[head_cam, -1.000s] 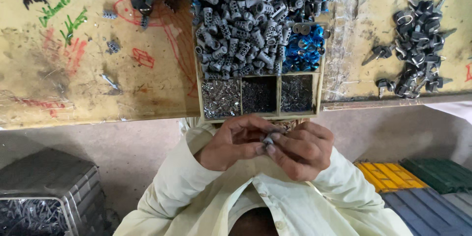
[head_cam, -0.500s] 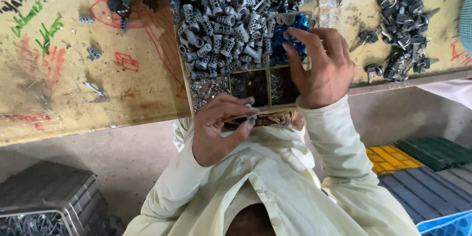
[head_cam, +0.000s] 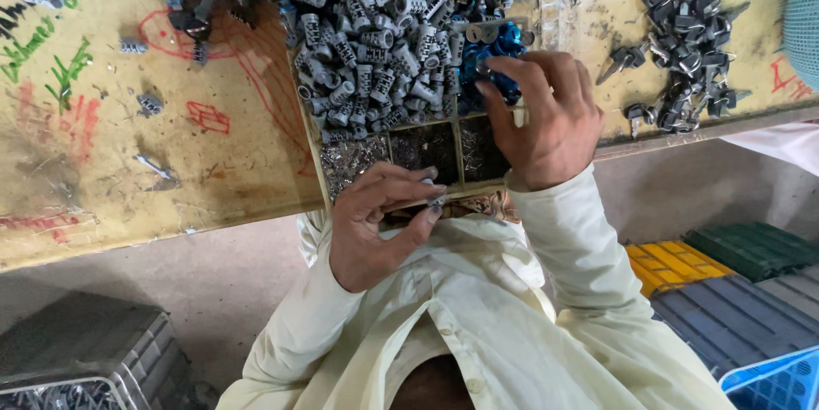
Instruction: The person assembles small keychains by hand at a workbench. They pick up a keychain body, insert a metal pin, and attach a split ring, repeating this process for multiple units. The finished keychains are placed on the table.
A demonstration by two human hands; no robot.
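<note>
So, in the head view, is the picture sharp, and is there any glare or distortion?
Head view: mostly sharp, with even, soft light and no hard shadows; the grey parts pile is crisp, the left hand and right hand slightly soft; faint shine on the small metal pieces; the table edge bows from the wide lens.

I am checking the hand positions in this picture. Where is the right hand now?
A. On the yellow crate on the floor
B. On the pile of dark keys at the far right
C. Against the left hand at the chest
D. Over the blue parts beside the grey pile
D: the right hand reaches over the blue parts next to the grey pile, apart from the left hand.
</note>
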